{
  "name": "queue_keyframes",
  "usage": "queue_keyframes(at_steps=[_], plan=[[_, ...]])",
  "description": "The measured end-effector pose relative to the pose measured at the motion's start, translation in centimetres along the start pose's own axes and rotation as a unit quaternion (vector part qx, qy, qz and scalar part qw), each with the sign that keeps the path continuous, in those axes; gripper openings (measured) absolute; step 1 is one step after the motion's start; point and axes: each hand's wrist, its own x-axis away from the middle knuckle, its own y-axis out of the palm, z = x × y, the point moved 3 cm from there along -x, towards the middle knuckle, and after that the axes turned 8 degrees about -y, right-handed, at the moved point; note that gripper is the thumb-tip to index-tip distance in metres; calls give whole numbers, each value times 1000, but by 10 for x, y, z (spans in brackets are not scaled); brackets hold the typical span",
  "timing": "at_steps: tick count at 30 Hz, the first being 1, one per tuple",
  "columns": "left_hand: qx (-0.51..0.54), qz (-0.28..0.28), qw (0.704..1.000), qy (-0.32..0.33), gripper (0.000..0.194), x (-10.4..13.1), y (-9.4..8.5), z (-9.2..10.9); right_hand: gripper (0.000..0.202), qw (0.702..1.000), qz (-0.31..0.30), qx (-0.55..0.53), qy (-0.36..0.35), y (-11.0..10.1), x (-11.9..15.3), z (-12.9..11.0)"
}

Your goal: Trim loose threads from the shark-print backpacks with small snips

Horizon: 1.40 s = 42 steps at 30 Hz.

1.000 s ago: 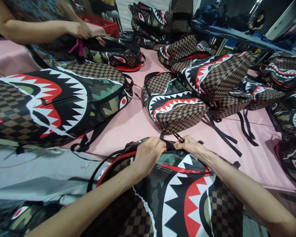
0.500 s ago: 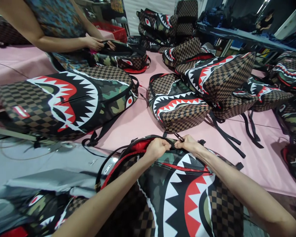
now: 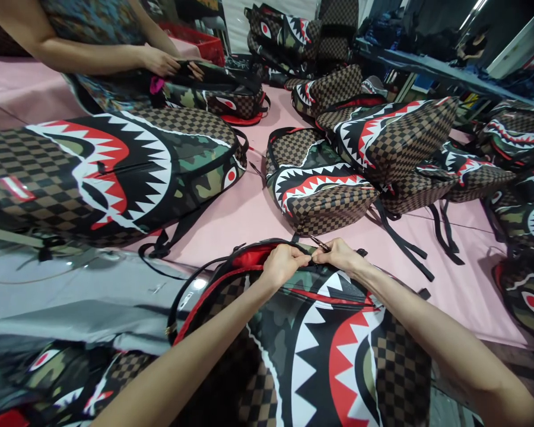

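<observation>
Directly in front of me is a backpack [image 3: 347, 332] with a shark-mouth print, brown checks and camouflage, its red-lined top opening partly unzipped. My left hand [image 3: 285, 265] is closed, thumb and fingers pinching the zipper edge at the top of that bag. Close beside it, my right hand [image 3: 340, 256] is closed too, with its fingertips on the same edge. Thread snips [image 3: 320, 242] stick out of the right hand, their slim dark points towards the upper left. My fingers hide what exactly lies between the two hands.
A similar backpack [image 3: 129, 172] lies on the pink table [image 3: 213, 222] at left. More bags [image 3: 329, 184] are piled ahead and along the right, straps [image 3: 404, 243] trailing. Across the table, a co-worker's hands [image 3: 169, 64] are at another bag [image 3: 218, 98]. A bag [image 3: 57, 379] sits low at left.
Both my hands stay at the zipper edge with almost the same grip. The view has shifted slightly, and the co-worker's hands have moved a little left and up in it.
</observation>
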Motion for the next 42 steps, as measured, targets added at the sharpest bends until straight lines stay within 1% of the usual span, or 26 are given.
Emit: queue_keyframes(at_steps=[4, 7, 9, 10, 11, 12, 14, 16, 18, 19, 21, 23, 25, 27, 30, 32, 33, 34, 35, 36, 37, 38, 39, 40, 41, 42], plan=[[11, -11, 1000, -3, 24, 2, 1, 1, 18, 1000, 1, -8, 21, 2, -1, -1], [9, -25, 1000, 6, 25, 8, -2, 3, 17, 1000, -12, 12, 6, 1, -4, 2], [8, -33, 999, 13, 26, 11, -3, 4, 18, 996, -23, 84, -20, -2, -2, 2], [7, -35, 999, 16, 26, 12, -4, 4, 21, 988, -21, 151, -38, -4, 1, 0], [5, -38, 999, 20, 27, 13, -4, 4, 26, 970, -11, 235, -63, -6, 6, -3], [4, -40, 999, 24, 28, 13, -4, 4, 33, 940, 5, 328, -93, -7, 12, -9], [-1, -46, 998, 34, 28, 14, -4, 4, 40, 848, 37, 502, -165, -7, 27, -24], [-8, -47, 998, 43, 26, 14, -5, 3, 30, 747, 42, 621, -232, 0, 41, -38], [-17, -43, 998, 49, 22, 14, -6, 2, 15, 665, 26, 691, -284, 9, 50, -47], [-21, -39, 998, 50, 20, 14, -7, 3, 14, 635, 15, 710, -305, 14, 52, -50], [-26, -34, 998, 53, 17, 15, -9, 4, 19, 591, 6, 732, -339, 24, 53, -52], [-25, -28, 998, 54, 16, 15, -10, 6, 21, 560, 16, 747, -358, 34, 52, -52], [-21, -21, 998, 55, 15, 15, -9, 7, 22, 541, 22, 758, -364, 43, 49, -51], [-18, -14, 998, 57, 15, 15, -8, 6, 23, 539, 8, 762, -359, 49, 48, -50], [-13, -4, 998, 53, 15, 19, -10, 5, 24, 553, -7, 758, -345, 51, 47, -50], [-12, 7, 998, 62, 17, 30, -20, 10, 23, 568, 2, 755, -329, 44, 48, -52], [-14, 5, 996, 85, 17, 38, -28, 15, 22, 577, 7, 752, -318, 39, 49, -53], [-20, -16, 993, 117, 17, 47, -37, 21, 20, 588, 13, 750, -304, 33, 50, -53], [-26, -52, 986, 155, 19, 56, -46, 29, 17, 603, 17, 745, -287, 27, 51, -53], [-31, -109, 977, 182, 24, 63, -54, 37, 14, 622, 21, 736, -265, 20, 52, -52], [-32, -164, 967, 192, 34, 68, -62, 44, 12, 647, 26, 722, -245, 14, 52, -51], [-29, -178, 965, 191, 44, 69, -70, 49, 13, 677, 29, 701, -224, 8, 51, -50], [-39, -141, 970, 192, 47, 66, -78, 53, 15, 712, 32, 671, -204, 3, 50, -48], [-69, -72, 974, 205, 42, 60, -84, 56, 19, 750, 39, 634, -186, 0, 47, -47], [-115, -5, 967, 227, 35, 52, -88, 58, 25, 785, 51, 594, -169, -3, 43, -45], [-171, 42, 954, 243, 32, 42, -89, 58, 33, 814, 64, 557, -153, -4, 38, -44]])
